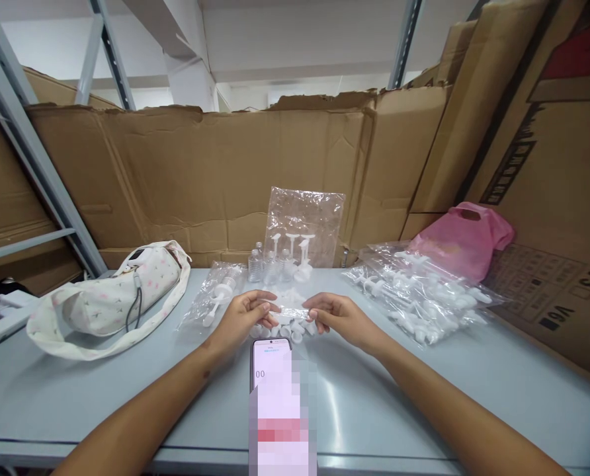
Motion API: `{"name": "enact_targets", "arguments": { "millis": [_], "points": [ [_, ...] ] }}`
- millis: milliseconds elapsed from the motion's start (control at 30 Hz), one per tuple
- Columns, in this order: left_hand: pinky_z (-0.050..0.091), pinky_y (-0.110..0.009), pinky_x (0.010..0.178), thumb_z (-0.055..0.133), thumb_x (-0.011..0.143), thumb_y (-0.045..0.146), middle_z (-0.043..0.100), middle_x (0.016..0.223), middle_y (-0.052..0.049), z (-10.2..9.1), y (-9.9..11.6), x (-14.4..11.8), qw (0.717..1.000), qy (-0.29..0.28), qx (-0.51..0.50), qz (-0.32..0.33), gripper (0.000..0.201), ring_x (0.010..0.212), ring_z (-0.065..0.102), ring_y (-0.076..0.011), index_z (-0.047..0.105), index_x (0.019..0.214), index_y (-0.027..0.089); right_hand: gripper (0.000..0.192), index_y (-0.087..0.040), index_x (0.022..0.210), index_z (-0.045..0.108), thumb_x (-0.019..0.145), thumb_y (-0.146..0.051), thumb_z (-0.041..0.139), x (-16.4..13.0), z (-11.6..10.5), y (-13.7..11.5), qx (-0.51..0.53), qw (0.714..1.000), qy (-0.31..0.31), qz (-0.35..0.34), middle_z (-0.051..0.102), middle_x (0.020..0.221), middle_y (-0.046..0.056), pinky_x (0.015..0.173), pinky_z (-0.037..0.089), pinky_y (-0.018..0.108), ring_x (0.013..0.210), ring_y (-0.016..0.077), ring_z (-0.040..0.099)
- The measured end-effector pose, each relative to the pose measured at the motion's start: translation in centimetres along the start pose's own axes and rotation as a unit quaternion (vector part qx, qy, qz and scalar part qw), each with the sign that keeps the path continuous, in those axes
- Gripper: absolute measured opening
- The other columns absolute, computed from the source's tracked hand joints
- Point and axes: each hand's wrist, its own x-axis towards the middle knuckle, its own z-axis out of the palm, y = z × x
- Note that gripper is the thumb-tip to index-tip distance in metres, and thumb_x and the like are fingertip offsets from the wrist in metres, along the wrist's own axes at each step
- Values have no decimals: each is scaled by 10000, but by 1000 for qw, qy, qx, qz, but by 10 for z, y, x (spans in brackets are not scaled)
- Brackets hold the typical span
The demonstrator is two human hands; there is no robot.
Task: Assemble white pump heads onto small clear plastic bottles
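1. Cardboard sheets [200, 178] wall a grey table [424, 396].
2. Left hand [245, 314] and right hand [342, 317] pinch a small white plastic piece [291, 311] together at centre.
3. White caps [285, 330] lie just beneath; phone [271, 363] at 6 o'clock.

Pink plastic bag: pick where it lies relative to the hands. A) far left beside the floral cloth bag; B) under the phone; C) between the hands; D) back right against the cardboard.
D: the pink plastic bag sits back right against the cardboard, beyond the right hand.

Left hand [245, 312], right hand [335, 318]: fingertips pinched, nearly meeting.
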Motion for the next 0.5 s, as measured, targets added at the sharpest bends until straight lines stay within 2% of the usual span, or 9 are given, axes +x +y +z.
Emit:
{"name": "enact_targets", "arguments": {
  "millis": [167, 267, 367, 500],
  "points": [
    [508, -293, 652, 651, 720, 328, 687, 787, -78, -1, -1, 2, 1000, 1, -11, -19, 295, 631, 650, -149, 595, 928, 125, 313, -156, 919, 609, 766, -429, 621, 0, -1, 0, -3, 1000, -2, -6, 596, 620, -4, 515, 407, 261, 533, 120, 555],
    [493, -280, 621, 574, 778, 315, 668, 720, -50, -2, -2, 3, 1000, 2, 23, 3, 229, 608, 635, -142, 579, 919, 135, 333, -155, 918, 602, 763, -449, 617, 0, -3, -1, 6, 1000, -5, 0, 592, 571, -9, 548, 438, 285, 544, 139, 579],
    [454, -253, 571, 502, 821, 301, 607, 623, 5, -8, -1, 4, 996, 30, 79, 29, 178, 549, 585, -121, 548, 916, 157, 336, -154, 908, 600, 753, -451, 625, -1, -6, -1, 9, 1000, 1, 4, 614, 583, 1, 564, 451, 293, 553, 144, 590],
    [453, -252, 624, 524, 822, 350, 596, 770, -5, -13, 2, 4, 987, 56, 128, 77, 251, 674, 578, -130, 515, 1009, 184, 320, -157, 910, 601, 754, -435, 626, -1, -6, 0, 6, 1000, 3, 13, 625, 597, 6, 572, 452, 295, 561, 147, 589]
  ]
}}
